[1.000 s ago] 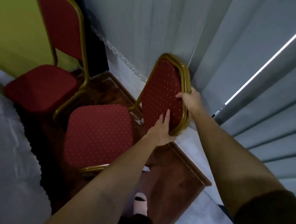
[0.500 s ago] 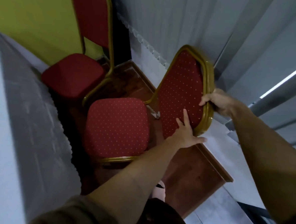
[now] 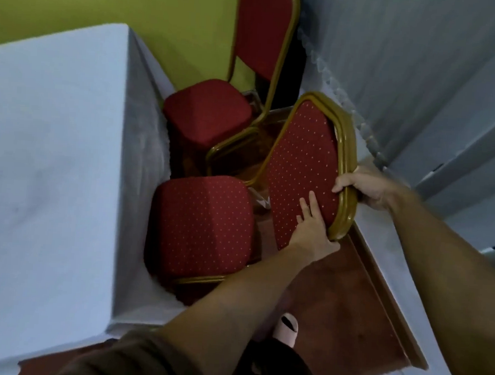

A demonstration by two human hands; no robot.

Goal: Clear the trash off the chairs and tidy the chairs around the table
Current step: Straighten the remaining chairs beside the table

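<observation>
I have both hands on the backrest of the nearer red chair, the one with the dotted upholstery and gold metal frame. My right hand is wrapped round the outer edge of the frame near its top corner, the fingers curled over the gold rail and closed on it, their tips showing on the padded front. My left hand lies flat against the front of the backrest low down, fingers loosely spread and pressing on the red fabric, with the thumb hooked under the lower bend of the frame.

The backrest leans away to the right, toward the pale curtain. The seat of this chair sits just beside the hanging edge of the white cloth on the desk, touching it or nearly so; I cannot tell which. I see nothing lying on the seat.

A second red chair stands beyond it, against the yellow-green wall, its seat also tucked close to the cloth and its back upright. The chairs stand on a brown wooden platform. My pale shoe shows below my left forearm.
</observation>
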